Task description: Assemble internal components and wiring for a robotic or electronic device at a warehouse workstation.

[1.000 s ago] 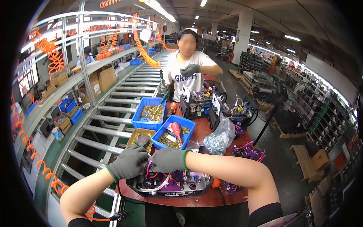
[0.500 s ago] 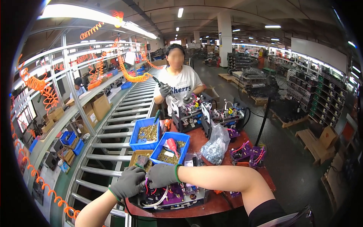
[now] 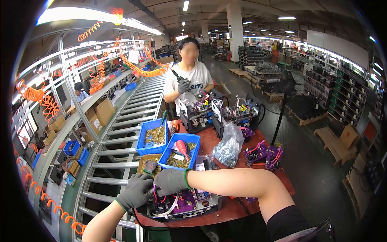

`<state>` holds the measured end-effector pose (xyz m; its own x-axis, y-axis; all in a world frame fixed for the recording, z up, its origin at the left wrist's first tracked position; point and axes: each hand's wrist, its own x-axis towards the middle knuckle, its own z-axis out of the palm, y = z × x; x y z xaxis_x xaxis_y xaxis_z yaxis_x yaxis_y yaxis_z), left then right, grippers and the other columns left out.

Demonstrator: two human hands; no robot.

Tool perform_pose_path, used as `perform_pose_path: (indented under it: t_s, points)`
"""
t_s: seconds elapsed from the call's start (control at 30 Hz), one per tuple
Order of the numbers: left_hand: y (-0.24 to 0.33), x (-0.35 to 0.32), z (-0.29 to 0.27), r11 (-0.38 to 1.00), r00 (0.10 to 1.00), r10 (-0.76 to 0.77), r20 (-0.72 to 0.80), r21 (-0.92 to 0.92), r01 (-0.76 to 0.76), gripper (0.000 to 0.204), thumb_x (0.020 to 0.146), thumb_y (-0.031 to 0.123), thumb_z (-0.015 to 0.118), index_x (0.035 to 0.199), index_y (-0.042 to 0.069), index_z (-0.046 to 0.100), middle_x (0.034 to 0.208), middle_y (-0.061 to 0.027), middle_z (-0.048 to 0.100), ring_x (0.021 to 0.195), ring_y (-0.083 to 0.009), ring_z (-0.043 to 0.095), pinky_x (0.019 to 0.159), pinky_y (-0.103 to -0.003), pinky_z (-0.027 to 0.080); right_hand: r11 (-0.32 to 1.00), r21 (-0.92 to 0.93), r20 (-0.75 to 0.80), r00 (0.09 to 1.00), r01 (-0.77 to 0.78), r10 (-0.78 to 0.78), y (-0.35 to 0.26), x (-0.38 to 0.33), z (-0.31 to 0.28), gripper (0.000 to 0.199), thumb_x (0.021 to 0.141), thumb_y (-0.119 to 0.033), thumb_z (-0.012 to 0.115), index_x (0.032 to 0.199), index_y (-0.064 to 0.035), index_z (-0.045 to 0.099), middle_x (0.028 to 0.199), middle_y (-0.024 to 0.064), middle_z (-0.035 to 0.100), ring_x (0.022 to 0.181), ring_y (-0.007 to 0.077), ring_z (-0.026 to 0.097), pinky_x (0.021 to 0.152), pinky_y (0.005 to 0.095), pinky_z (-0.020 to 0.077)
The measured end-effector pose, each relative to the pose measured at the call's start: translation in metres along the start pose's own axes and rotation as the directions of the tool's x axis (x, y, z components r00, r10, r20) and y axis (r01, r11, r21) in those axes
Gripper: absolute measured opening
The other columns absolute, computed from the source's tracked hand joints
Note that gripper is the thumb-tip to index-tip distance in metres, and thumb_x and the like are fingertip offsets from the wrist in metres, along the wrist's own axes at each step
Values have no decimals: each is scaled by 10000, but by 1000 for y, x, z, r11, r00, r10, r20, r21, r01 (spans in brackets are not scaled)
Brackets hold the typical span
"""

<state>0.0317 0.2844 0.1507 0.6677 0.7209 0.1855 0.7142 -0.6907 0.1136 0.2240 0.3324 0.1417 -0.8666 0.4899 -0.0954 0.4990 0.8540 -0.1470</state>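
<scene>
Work at same spot, nearby pose changed

Our left hand (image 3: 135, 191), in a dark grey knit glove w/ green cuff, sits against our right hand (image 3: 171, 181), gloved alike, over the rear left corner of an uncovered metal chassis w/ purple circuit boards (image 3: 186, 203). Fingers on both are curled in, tips hidden; can't tell if they pinch anything. A thin bright pink wire (image 3: 155, 194) stands right by our right fingers; a thick white cable (image 3: 174, 206) loops nearby. Chassis is on the dark red tabletop (image 3: 207, 139), directly under us.

Vs. 1 sec ago: our view has swung a bit, but both hands stay at that corner, so we'd judge the work there unfinished.

Just beyond: a small brown cardboard box (image 3: 141, 163) of brass-coloured hardware, then a blue plastic bin (image 3: 195, 153) w/ a red-handled tool (image 3: 182, 148), then another blue bin (image 3: 151, 152) w/ a green-handled screwdriver (image 3: 163, 117). To the R, a clear plastic bag of silvery parts (image 3: 227, 154).

Farther: two upright-panelled units w/ exposed electronics (image 3: 195, 117), then a co-worker in a white tee (image 3: 195, 74), who's since brought a dark slim driver (image 3: 176, 75) up to chest ht. Doesn't touch our work, AFAICT.
</scene>
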Motion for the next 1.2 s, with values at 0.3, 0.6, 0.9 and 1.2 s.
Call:
perform_pose_path:
  t_s: [0.3, 0.6, 0.9, 1.2]
  points:
    - [3, -2, 0, 1000, 1000, 30, 9, 8, -30, 308, 861, 321, 587, 1037, 72, 633, 1044, -143, 613, 1040, -374, 551, 927, -473, 404, 996, 6, -104, 991, 88, -87, 4, -1, 9, 426, 822, -397, 585, 937, 2, 681, 929, 225, 692, 904, 392, 664, 846, 463, 516]
    - [7, -4, -4, 1000, 1000, 10, -16, 1, -10, 233, 836, 253, 597, 945, 47, 606, 1040, -154, 609, 1025, -386, 555, 908, -482, 417, 998, 51, -57, 998, 33, -30, 0, 1, 6, 424, 814, -407, 580, 899, -6, 687, 895, 218, 694, 878, 394, 669, 798, 481, 527]
    - [4, -6, -1, 1000, 1000, -5, 2, -15, 5, 236, 852, 268, 597, 962, 60, 622, 1052, -148, 611, 1043, -373, 556, 917, -471, 410, 998, 24, -114, 992, 53, -50, -1, -3, 7, 428, 808, -417, 589, 918, -16, 694, 918, 210, 699, 896, 380, 671, 826, 453, 527]
    - [1, -2, 1, 1000, 1000, -4, 3, -17, 4, 269, 865, 306, 585, 959, 57, 619, 1062, -154, 610, 1037, -388, 555, 912, -485, 416, 997, 46, -116, 992, 56, -51, 2, -4, 7, 433, 811, -413, 589, 921, -5, 687, 926, 213, 697, 899, 380, 668, 821, 457, 524]
